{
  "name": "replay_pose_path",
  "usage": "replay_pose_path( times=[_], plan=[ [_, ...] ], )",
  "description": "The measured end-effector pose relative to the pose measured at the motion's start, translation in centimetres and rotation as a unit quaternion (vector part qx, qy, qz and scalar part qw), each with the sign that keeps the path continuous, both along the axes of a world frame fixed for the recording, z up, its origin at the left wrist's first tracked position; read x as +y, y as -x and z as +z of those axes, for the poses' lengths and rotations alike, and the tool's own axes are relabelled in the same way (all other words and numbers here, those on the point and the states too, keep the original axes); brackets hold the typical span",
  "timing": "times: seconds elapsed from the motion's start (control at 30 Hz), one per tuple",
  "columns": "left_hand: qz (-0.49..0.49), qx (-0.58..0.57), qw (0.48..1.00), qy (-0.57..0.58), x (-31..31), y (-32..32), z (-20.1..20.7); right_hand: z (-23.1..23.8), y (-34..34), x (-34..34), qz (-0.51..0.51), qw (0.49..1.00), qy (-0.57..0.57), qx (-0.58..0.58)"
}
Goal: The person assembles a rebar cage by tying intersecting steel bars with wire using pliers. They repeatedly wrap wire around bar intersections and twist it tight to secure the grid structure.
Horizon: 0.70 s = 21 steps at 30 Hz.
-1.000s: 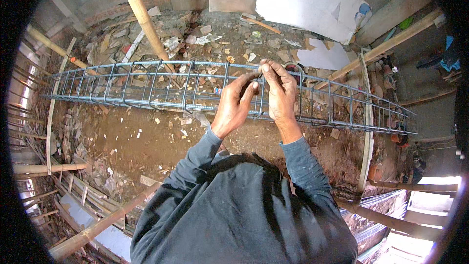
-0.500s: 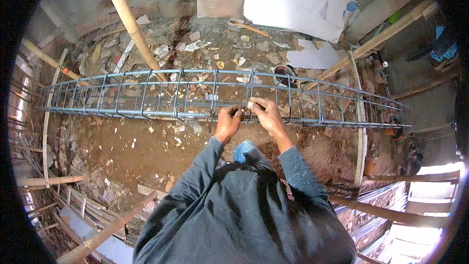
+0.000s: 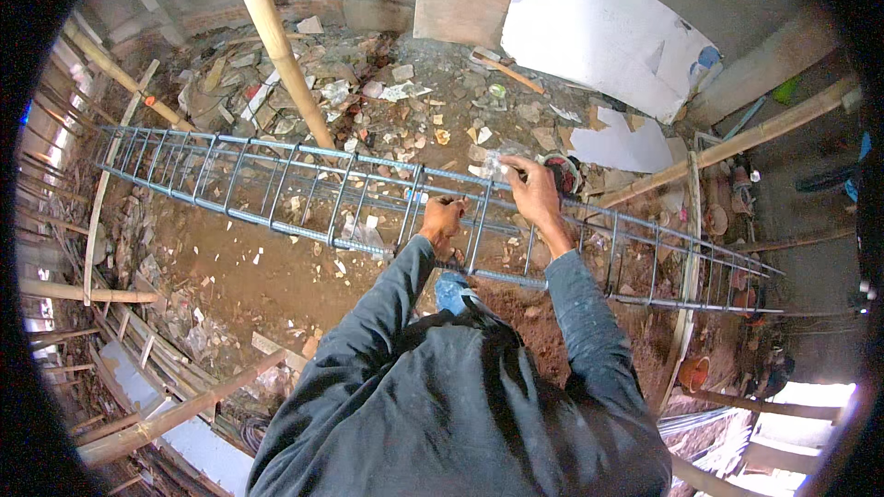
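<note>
A long cage of steel rebar (image 3: 273, 225), with square stirrups along its bars, stretches across in front of me and slopes down to the right. My left hand (image 3: 444, 220) is at the middle of the cage, its fingers curled closed. What those fingers hold, if anything, is hidden. Farther out and to the right, my right hand (image 3: 535, 191) reaches over the cage's far bar. Thumb and forefinger are bent together in a pinch; anything between them is too small to make out.
Wooden supports (image 3: 681, 313) stand beneath the cage near both ends. A bamboo pole (image 3: 284, 46) rises beyond it on the left. Rubble and scraps cover the dirt floor (image 3: 212, 262). A round bucket (image 3: 559, 171) stands past my right hand, and a white board (image 3: 603, 32) leans at the back wall.
My hands, close together at the near bar before, are now apart. The right one has moved outward to the far bar. The cage now lies more slanted in view, its right end lower.
</note>
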<state>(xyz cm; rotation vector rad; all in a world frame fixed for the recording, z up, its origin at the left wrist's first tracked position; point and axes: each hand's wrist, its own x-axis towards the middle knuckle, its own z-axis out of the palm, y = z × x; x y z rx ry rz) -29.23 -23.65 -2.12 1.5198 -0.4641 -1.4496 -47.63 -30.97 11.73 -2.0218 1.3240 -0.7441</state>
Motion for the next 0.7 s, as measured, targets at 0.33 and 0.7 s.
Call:
replay_pose_path(
  times=[0.33,0.7],
  plan=[
    [0.059,0.054,0.997,-0.01,-3.0,2.6,1.0,-4.7,-2.2,-10.3,0.379,0.887,0.219,0.145],
    [0.067,0.158,0.985,-0.021,-3.0,3.3,-1.1,-6.6,-2.2,-15.5,0.52,0.825,0.148,0.165]
  ],
)
